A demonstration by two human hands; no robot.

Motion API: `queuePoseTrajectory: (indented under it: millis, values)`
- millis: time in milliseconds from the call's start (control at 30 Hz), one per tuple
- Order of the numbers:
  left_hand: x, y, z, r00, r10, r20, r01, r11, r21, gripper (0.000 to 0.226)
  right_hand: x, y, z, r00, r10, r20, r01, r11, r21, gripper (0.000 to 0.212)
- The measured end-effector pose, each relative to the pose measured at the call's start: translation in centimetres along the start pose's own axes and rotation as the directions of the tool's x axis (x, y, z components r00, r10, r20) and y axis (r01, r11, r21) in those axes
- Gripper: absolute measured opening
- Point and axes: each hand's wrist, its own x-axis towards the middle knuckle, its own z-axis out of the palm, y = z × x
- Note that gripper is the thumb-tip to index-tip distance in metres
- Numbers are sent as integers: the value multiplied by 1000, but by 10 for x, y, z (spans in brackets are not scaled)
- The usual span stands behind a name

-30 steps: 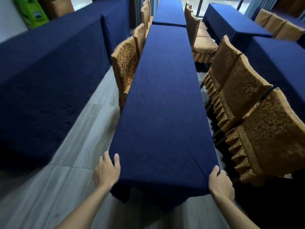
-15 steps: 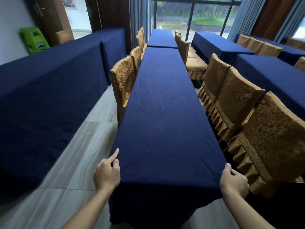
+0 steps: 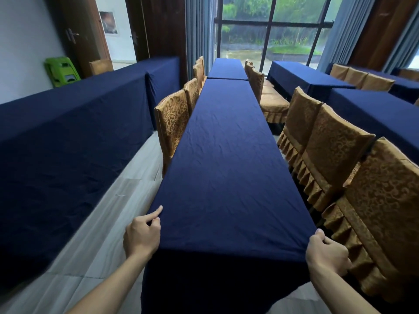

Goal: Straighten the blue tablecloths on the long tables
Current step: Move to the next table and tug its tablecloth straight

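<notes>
A long narrow table runs straight away from me under a dark blue tablecloth [image 3: 224,177] with fine creases on top. At its near left corner my left hand [image 3: 141,234] grips the cloth's hanging side, the index finger stretched along the top edge. My right hand [image 3: 326,252] grips the cloth at the near right corner, thumb on top and fingers curled under the edge. The cloth's near end hangs down between my forearms.
Gold-covered chairs [image 3: 340,155] line the table's right side; more chairs [image 3: 173,123] stand on its left. Another blue-draped table [image 3: 63,137] runs along the left across a grey floor aisle [image 3: 108,214]. More blue tables [image 3: 371,109] stand at right. A window [image 3: 267,30] is at the far end.
The view has tilted up, showing the window and far wall. Both hands keep hold of the near corners; my left index finger stretched out along the edge and the corner cloth now lies squarer.
</notes>
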Motion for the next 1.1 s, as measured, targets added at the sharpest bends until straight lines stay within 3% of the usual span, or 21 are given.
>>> queuePoseTrajectory:
  millis: [133,367,533,700,1100]
  values:
    - [3,-1,4,1000,-3,7,2,999,36,37,4,-3,2,1000,16,-2,-16,999,-51,40]
    - [3,10,-1,999,-2,36,1,1000,12,38,-3,-15,-2,1000,3,9,-4,999,47,35]
    - [42,19,16,1000,4,-15,-4,1000,-20,38,12,-31,35,999,-17,34,16,999,47,37]
    - [71,22,44,999,-1,-49,1,1000,4,38,40,-39,64,1000,-25,-7,25,1000,-19,36]
    - [70,26,41,1000,-14,-10,14,1000,23,38,33,-42,63,999,-41,23,42,998,-37,41]
